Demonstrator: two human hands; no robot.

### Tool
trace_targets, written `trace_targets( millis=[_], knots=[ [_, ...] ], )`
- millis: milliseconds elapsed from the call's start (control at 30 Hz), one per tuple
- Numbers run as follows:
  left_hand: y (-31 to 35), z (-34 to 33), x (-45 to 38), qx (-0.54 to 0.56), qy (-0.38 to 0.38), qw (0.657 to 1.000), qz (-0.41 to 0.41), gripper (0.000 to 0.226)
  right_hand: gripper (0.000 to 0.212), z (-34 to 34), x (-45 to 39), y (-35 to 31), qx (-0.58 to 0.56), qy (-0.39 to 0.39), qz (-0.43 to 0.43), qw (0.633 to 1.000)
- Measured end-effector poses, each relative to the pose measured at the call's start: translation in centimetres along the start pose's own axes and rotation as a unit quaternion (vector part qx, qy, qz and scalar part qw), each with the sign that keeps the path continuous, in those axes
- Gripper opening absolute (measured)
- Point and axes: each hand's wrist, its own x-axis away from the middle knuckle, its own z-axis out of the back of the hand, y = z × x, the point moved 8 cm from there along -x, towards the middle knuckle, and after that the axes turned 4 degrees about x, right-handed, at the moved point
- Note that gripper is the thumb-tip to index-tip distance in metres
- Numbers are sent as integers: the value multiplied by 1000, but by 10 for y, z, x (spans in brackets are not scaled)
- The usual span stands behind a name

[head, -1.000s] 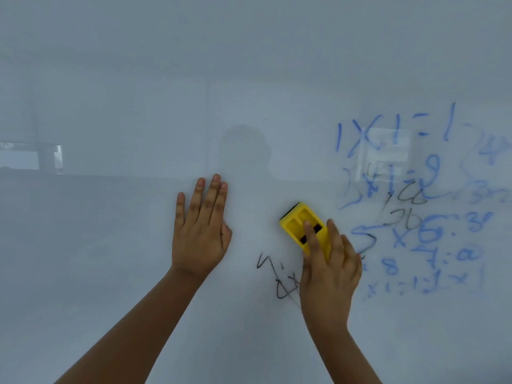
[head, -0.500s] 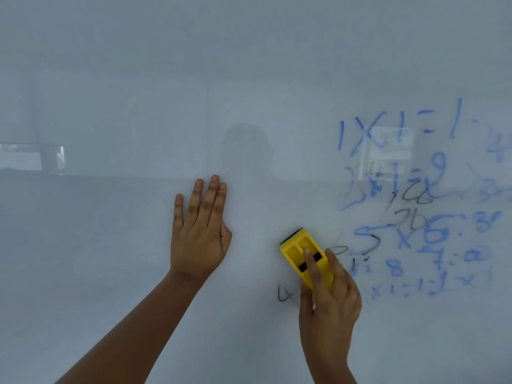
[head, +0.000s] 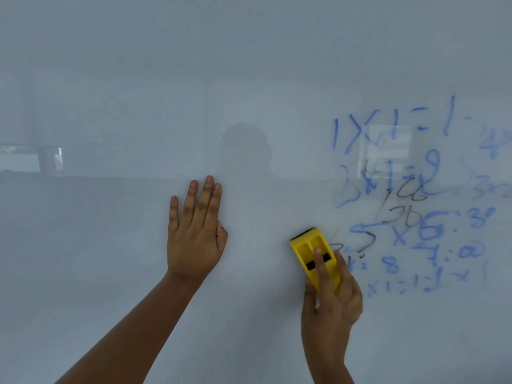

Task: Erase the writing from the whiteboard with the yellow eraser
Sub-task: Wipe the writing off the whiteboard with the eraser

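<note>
While the left hand [head: 194,239] lay flat against the whiteboard [head: 110,245], fingers straight, spread only slightly and pointing up, the right hand [head: 331,306] gripped the yellow eraser [head: 314,256] and pressed it to the board. That hand closed round the eraser's lower end, with one finger [head: 321,270] laid along its back and the thumb on its left edge. The eraser was a blocky piece of smooth hard plastic, tilted with its top leaning left, two shallow moulded recesses in its back and a dark slot across its middle; a black pad showed along its upper edge. It sat to the right of the left hand, well apart from it, with bare board between the two.

Just beside the eraser, on the far side from the left hand, began the blue writing [head: 415,236]: smeared sums in rows, reaching up and to the right well past the right hand. Thin black scribbles [head: 407,206] crossed the blue ones above the eraser, and a faint grey stroke touched its right edge. Nothing stood between the eraser and these marks. The board was glossy and pale; it carried a dim dark reflection [head: 243,151] above and between the hands, a bright rectangular glare [head: 388,151] over the upper blue marks, and another bright reflection [head: 30,159] far out beyond the left hand.
</note>
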Motion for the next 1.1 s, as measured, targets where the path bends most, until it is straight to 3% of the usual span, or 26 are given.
trace_targets(
  millis=[100, 200, 333, 433, 500, 667, 767, 900, 1100],
  knots=[
    [-1, -1, 0, -5, -4, 1000, -1, 58, 44, -12, 23, -26, -11, -33, 60, 998],
    [-1, -1, 0, -6, -8, 1000, 0, 59, 36, -14, 50, -10, -10, -60, 91, 994],
    [0, 0, 1, -1, -10, 1000, 17, 58, 35, 2, 28, 37, -37, 1, -14, 999],
    [1, 1, 2, 1, -4, 1000, 30, 58, 59, -4, 4, 42, -71, 13, -106, 992],
    [1, 0, 3, -1, -2, 1000, 30, 58, 64, -9, -1, 29, -87, 13, -95, 992],
    [0, -1, 5, -5, -3, 1000, 23, 58, 53, -8, 38, 25, -79, -40, -22, 996],
    [1, 0, 5, -5, 2, 1000, 23, 57, 47, 4, 28, 61, -57, -25, -46, 997],
    [2, 1, 5, -3, 3, 1000, 22, 57, 66, 13, -17, 80, -70, 15, -118, 990],
    [2, 0, 6, -1, -1, 1000, 25, 57, 60, 0, 11, 46, -56, -27, 7, 998]
  ],
)
